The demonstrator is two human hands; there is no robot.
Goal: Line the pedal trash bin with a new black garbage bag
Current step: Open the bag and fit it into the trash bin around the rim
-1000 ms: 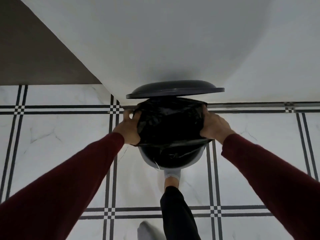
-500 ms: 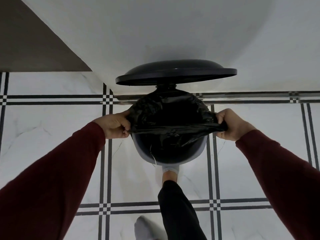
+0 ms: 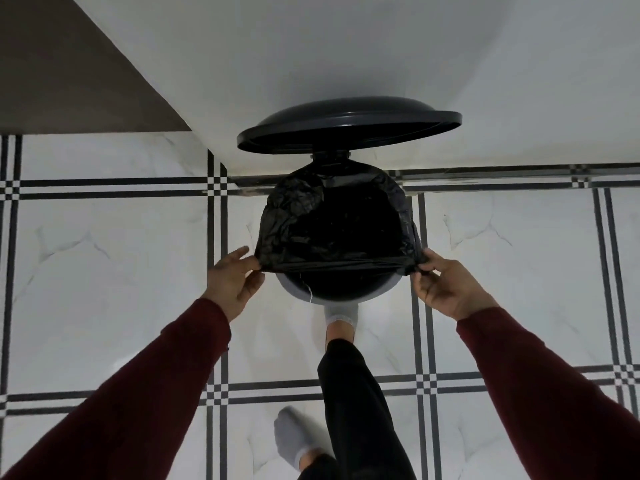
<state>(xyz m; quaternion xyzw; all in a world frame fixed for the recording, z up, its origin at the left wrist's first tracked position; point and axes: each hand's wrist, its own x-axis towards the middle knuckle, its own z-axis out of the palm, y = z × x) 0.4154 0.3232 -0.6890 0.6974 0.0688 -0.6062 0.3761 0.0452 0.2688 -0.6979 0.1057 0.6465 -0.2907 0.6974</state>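
A round pedal bin (image 3: 381, 295) stands on the tiled floor against a white wall, its dark lid (image 3: 348, 124) raised. A black garbage bag (image 3: 298, 216) is folded over the far and side parts of the rim, and its near edge runs taut straight across the opening. My left hand (image 3: 232, 278) pinches that edge at the bin's left side. My right hand (image 3: 446, 282) pinches it at the right side. The near part of the grey rim is bare. A foot in a white sock (image 3: 341, 315) presses at the bin's base, where the pedal is hidden.
White marble-look floor tiles (image 3: 104, 289) with black grid lines surround the bin. A white wall (image 3: 311, 46) rises right behind it, with a brown surface (image 3: 52, 64) at upper left. My other socked foot (image 3: 294, 438) stands nearer me.
My hands have drawn the bag's near edge down and toward me, spreading wider apart. The bag now covers more of the rim and its mouth gapes open. The lid has tilted higher.
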